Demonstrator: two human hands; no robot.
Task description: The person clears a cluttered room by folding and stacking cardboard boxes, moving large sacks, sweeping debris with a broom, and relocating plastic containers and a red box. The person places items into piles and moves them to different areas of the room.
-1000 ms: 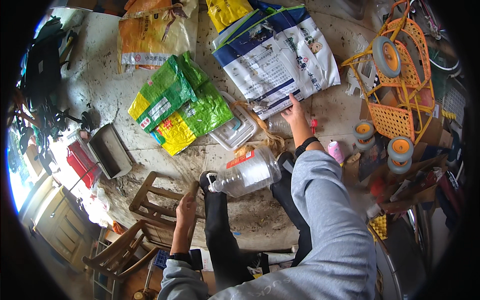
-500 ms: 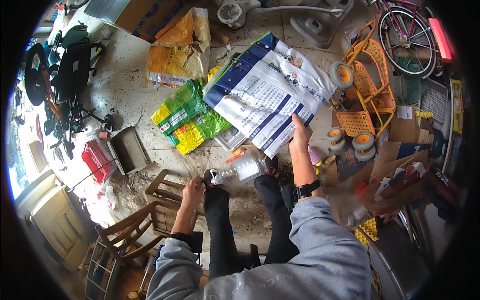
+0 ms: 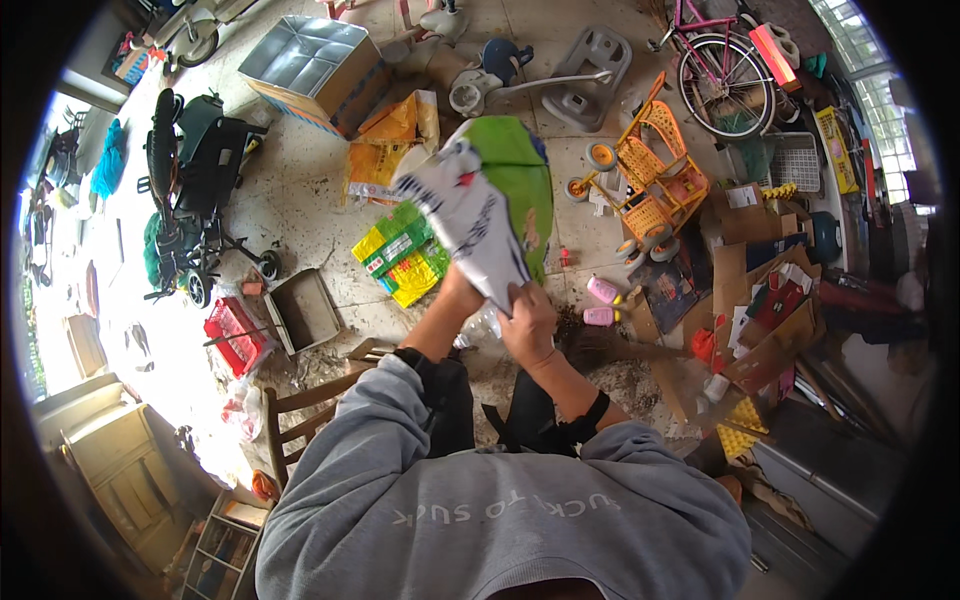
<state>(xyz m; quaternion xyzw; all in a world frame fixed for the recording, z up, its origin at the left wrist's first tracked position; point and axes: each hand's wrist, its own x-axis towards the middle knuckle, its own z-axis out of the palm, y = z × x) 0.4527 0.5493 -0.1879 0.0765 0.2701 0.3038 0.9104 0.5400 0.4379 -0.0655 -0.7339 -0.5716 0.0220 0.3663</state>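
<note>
A large printed sack (image 3: 465,205), white with dark lettering and a broad green side, rises in front of me, folded over on itself. My right hand (image 3: 530,322) pinches its lower corner. At its left lower edge is my left hand (image 3: 462,290), closed on the sack, its fingertips partly hidden behind it. On the floor to the left of the sack lies a crumpled green and yellow bag (image 3: 405,255). Beneath my hands a clear plastic bottle (image 3: 478,330) is partly visible near my legs.
An orange and yellow bag (image 3: 390,150) lies beside an open foil-lined carton (image 3: 315,70). Right are an orange toy stroller (image 3: 655,170), a pink bicycle (image 3: 725,75) and two pink bottles (image 3: 603,290). Left stand a grey tray (image 3: 303,312), a red basket (image 3: 235,335) and a wooden chair (image 3: 300,425).
My left hand has come up from beside my knee onto the sack. The sack has moved closer and turned, showing its green side. My view has shifted, bringing the carton into fuller sight.
</note>
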